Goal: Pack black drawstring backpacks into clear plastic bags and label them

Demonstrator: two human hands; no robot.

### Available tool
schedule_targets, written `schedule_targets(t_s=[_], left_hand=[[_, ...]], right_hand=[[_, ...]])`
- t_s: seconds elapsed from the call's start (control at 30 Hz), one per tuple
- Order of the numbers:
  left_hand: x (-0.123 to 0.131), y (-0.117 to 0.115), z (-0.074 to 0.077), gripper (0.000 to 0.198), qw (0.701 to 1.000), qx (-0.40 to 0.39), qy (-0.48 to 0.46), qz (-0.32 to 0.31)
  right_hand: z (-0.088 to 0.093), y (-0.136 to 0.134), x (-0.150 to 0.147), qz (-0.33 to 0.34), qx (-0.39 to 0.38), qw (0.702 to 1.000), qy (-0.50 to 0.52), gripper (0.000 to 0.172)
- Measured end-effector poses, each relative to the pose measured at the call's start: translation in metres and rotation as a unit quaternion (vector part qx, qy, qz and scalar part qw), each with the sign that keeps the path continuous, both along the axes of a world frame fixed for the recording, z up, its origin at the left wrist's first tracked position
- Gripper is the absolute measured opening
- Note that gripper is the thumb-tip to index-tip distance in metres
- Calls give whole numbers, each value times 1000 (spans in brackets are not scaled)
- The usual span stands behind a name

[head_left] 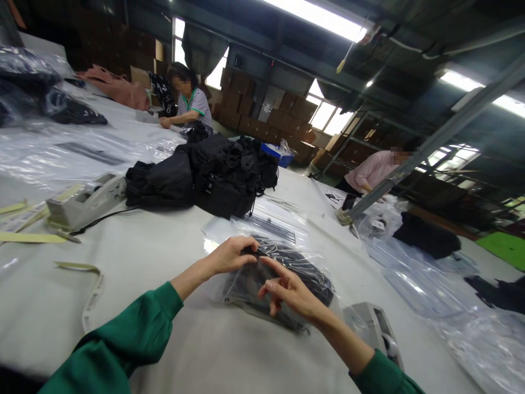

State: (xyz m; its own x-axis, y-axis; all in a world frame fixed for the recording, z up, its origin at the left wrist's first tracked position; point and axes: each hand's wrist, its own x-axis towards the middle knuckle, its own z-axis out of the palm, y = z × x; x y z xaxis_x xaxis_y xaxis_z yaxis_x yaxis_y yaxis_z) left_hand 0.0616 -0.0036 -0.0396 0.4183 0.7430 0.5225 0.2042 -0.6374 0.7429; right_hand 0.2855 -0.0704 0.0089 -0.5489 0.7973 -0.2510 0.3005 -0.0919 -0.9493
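Note:
A black item in a clear plastic bag (315,276) lies on the white table in front of me. My left hand (235,254) pinches the upper left part of this bag between thumb and fingers. Over the bag's middle is my right hand (287,290), its index finger stretched toward the left fingertips and its other fingers loosely bent and apart. Behind the bag are flat clear plastic bags (279,227) and a pile of black drawstring bags (225,169).
White table (164,246) carries a tape dispenser (88,202) at left and another (379,328) at right. A paper strip (98,287) lies left. Plastic bags (418,273) cover the right side. Two people work beyond, near a blue bin (279,155) and a slanting metal post (435,137).

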Motion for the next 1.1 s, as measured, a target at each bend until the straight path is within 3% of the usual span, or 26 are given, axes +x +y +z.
schedule_targets(t_s=[0.17,0.27,0.33,0.4,0.5,0.57,0.63,0.73,0.83,1.0,1.1], left_hand=[[-2,-4,6,13,1000,0,7,-3],[3,-8,7,22,1000,-4,8,13],[9,-9,4,29,999,-14,2,49],[16,-7,1,27,996,-25,-3,81],[22,-3,-2,24,996,-34,2,83],[22,-1,-1,27,997,-36,8,74],[20,1,2,28,997,-37,14,69],[19,2,5,27,997,-38,22,64],[19,3,7,27,997,-42,29,59],[19,4,11,26,995,-56,54,58],[21,4,14,24,994,-62,65,56]], right_hand=[[-14,3,0,-29,140,982,-120,61],[-18,2,1,-10,210,960,-183,56],[-18,2,2,18,274,930,-244,56],[-12,3,3,60,366,857,-358,59],[9,7,3,124,478,670,-555,68],[28,12,3,161,526,563,-617,69],[47,20,2,201,573,492,-624,66],[68,35,2,256,621,421,-609,66],[76,61,8,292,659,391,-572,66],[67,119,26,374,699,436,-425,68],[59,143,30,419,704,442,-365,67]])
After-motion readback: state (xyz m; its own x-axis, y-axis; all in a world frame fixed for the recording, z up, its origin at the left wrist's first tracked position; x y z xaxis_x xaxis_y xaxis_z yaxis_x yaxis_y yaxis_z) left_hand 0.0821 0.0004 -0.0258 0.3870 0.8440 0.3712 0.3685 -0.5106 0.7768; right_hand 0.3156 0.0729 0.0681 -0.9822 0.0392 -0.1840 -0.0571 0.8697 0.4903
